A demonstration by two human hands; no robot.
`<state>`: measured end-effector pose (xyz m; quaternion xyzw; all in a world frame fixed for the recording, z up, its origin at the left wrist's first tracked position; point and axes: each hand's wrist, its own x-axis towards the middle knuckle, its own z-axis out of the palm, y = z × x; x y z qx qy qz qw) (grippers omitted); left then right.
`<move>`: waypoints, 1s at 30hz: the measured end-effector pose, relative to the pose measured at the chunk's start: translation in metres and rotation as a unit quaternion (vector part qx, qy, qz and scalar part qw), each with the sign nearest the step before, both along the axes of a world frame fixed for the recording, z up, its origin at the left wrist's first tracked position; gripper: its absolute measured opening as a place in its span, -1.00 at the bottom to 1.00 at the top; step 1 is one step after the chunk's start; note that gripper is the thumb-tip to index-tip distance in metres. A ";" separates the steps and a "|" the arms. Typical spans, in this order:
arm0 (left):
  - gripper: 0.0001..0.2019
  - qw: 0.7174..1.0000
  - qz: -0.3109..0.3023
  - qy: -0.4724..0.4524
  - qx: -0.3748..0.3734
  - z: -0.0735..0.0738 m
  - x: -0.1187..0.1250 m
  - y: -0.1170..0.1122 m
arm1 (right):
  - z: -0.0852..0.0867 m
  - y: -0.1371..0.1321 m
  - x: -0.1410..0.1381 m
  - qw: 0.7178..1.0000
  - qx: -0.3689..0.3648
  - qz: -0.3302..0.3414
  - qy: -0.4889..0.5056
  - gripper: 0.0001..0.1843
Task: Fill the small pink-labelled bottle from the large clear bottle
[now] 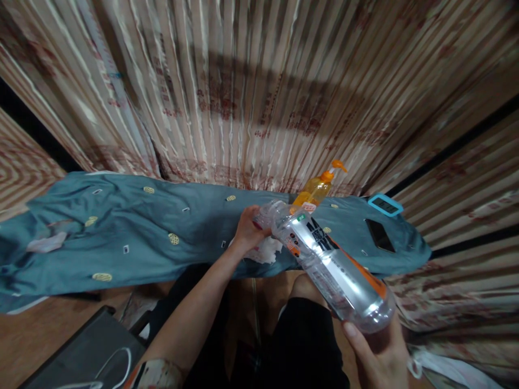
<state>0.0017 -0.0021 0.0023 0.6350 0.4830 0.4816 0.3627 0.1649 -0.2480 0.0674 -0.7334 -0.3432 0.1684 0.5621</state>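
A large clear plastic bottle point(338, 270) with a silver and orange label hangs tilted in front of me, its neck up and to the left, its base down and to the right. My left hand point(248, 229) is closed around the neck end; the fingertips are partly hidden. Under the base, my right hand point(379, 351) grips the bottle, with its thumb along the near side. Crumpled white tissue point(265, 252) lies just below my left hand. Behind the bottle stands a yellow pump bottle point(318, 189) with an orange pump head, its lower part partly covered.
A long narrow surface is draped in a blue-green cloth point(203, 216). On its right end lie a dark phone point(380, 235) and a blue-framed digital clock point(385, 205). A pale scrap point(46, 243) lies far left. Patterned curtains point(243, 108) hang behind; a dark stool-like surface point(81, 351) stands lower left.
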 end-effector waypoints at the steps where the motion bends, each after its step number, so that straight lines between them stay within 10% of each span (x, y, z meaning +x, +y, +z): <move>1: -0.44 1.000 -0.001 0.002 0.000 0.001 0.000 0.000 | -0.002 0.000 0.001 1.000 0.002 0.000 -0.002 0.13; 30: -0.31 1.000 -0.026 -0.003 -0.008 -0.002 -0.012 0.000 | -0.041 -0.008 0.041 0.997 -0.012 0.050 -0.057 -0.05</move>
